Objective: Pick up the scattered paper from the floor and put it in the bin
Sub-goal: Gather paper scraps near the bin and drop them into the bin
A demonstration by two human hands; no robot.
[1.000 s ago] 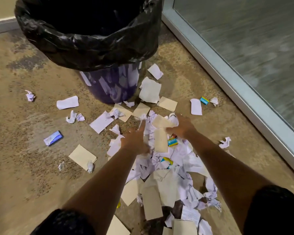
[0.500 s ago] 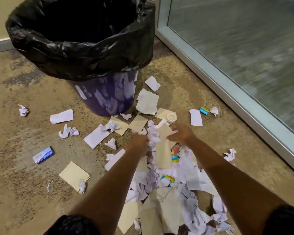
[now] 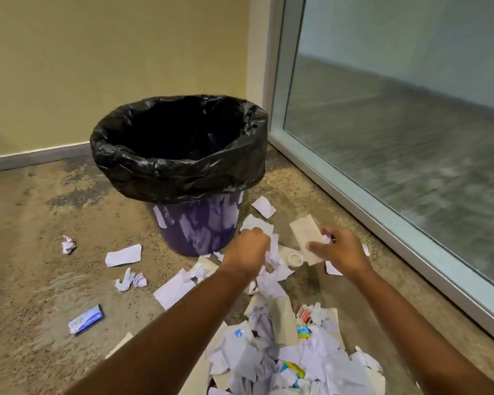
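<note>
Left hand fisted on white scraps, right hand pinching a tan slip; bin mouth lies far-left, nearer the left hand

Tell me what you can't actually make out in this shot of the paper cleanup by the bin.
- Bin interior, head view: the black liner is too dark to show any contents.
- Left hand: its closed fingers hide how much white paper it grips.
- Right hand: holds a beige slip; whether there is print on it is too blurred to tell.
- Paper pile: cut off by the bottom edge and partly covered by the forearms.
- Blue wrapper: label too small to read.
</note>
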